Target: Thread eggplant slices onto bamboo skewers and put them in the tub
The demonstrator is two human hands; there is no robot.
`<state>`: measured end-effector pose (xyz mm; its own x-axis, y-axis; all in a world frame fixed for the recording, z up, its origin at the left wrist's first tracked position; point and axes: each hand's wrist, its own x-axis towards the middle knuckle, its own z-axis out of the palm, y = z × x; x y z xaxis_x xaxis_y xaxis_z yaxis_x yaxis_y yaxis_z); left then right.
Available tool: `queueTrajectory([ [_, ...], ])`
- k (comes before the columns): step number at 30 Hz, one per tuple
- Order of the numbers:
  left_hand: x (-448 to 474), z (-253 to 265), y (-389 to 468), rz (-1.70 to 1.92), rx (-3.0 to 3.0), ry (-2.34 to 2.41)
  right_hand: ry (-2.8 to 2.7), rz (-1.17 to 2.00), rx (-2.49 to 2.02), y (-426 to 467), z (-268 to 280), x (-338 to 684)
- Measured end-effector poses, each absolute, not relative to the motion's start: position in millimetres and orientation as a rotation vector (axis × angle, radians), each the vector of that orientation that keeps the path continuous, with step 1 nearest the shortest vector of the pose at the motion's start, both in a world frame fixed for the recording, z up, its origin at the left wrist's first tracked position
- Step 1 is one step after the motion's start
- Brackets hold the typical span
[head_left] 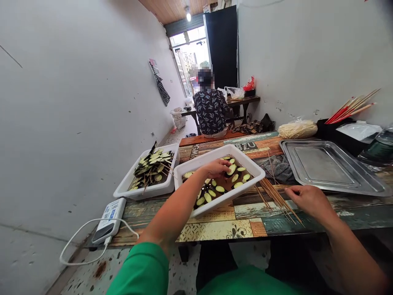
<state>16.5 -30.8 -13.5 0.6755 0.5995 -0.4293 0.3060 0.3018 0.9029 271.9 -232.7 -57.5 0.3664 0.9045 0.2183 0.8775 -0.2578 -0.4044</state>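
My left hand (217, 168) reaches over a white plastic tub (256, 168) and grips an eggplant slice (232, 169) at its fingertips. More oval eggplant slices (220, 189), pale with dark skin edges, float in brownish water in the tub. My right hand (310, 200) is above the table to the right, thumb and fingers pinched together. Whatever they pinch is too thin or hidden to make out. Just left of it, bamboo skewers (276, 196) lie in a loose bundle beside the tub. One thin skewer (272, 167) slants over a grey cloth (281, 169).
A second white tub (123, 191) at left holds skewered eggplant slices (155, 166). A power bank (109, 219) with a white cable lies at the table's left edge. Metal trays (328, 164), a bagged bundle (297, 129) and a dark box with red-ended sticks (346, 110) are at right. A person (211, 110) sits beyond.
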Motion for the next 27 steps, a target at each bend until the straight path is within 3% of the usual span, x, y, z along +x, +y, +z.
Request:
queueTrajectory([
  [7,15,-11,-28,0.275,1.189,0.816,-1.204,0.056,-2.143,-245,-41,263],
  [11,13,-6,-30,0.274,1.148,0.67,-1.036,0.086,-1.903,-248,-24,243],
  [18,4,11,-36,0.429,1.149,0.337,-1.646,0.278,-1.564,-231,-22,216],
  [27,24,-4,-39,0.481,1.198,0.318,-1.848,0.262,-1.716,-179,-1,196],
])
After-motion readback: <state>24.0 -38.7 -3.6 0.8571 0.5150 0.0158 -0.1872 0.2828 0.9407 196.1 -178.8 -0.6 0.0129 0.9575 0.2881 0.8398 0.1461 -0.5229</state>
